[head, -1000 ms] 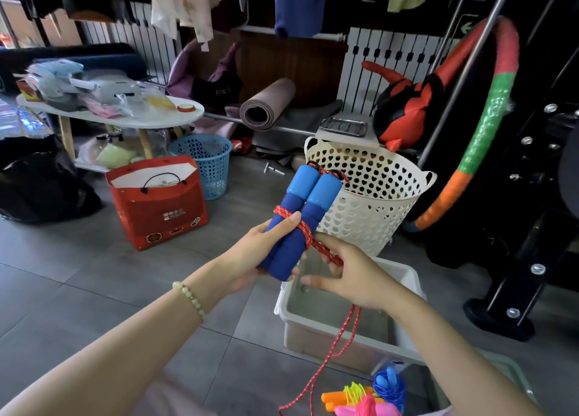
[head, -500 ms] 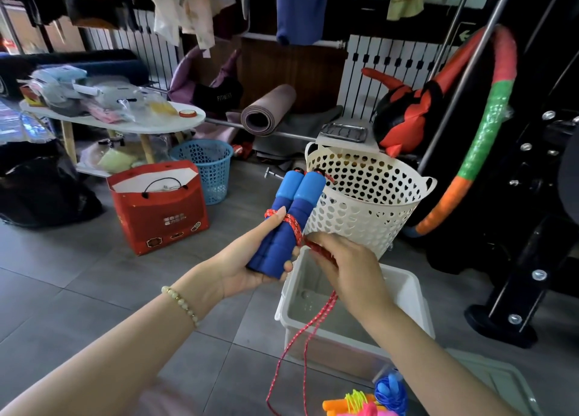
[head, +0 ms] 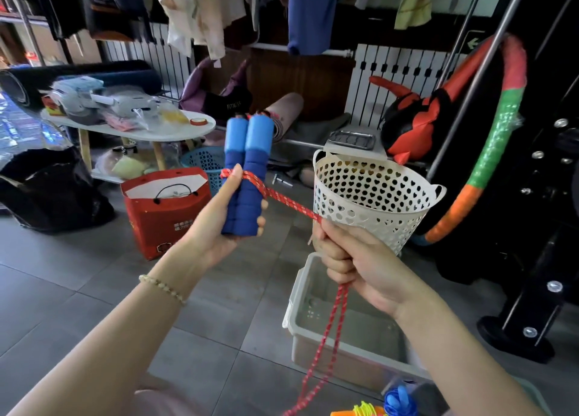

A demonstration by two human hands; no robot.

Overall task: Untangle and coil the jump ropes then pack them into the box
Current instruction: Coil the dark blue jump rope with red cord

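My left hand (head: 219, 224) grips two blue foam jump-rope handles (head: 247, 171), held upright side by side. A red speckled rope (head: 288, 201) is wound around their middle, under my thumb. The doubled rope runs taut down to my right hand (head: 354, 265), whose fist is closed around it, and then hangs toward the floor. A clear plastic box (head: 344, 350) stands on the floor under my right hand. More coiled ropes (head: 391, 406) in blue, yellow and orange lie at the bottom edge.
A white perforated basket (head: 376, 196) stands behind the box. A red paper bag (head: 166, 208) and a blue basket (head: 203, 161) sit at left, below a white table (head: 131, 130). A striped hoop (head: 492, 152) leans on the black rack at right.
My right hand moved away from the handles to the right and down, pulling the red rope taut. My left hand raised the handles more upright.
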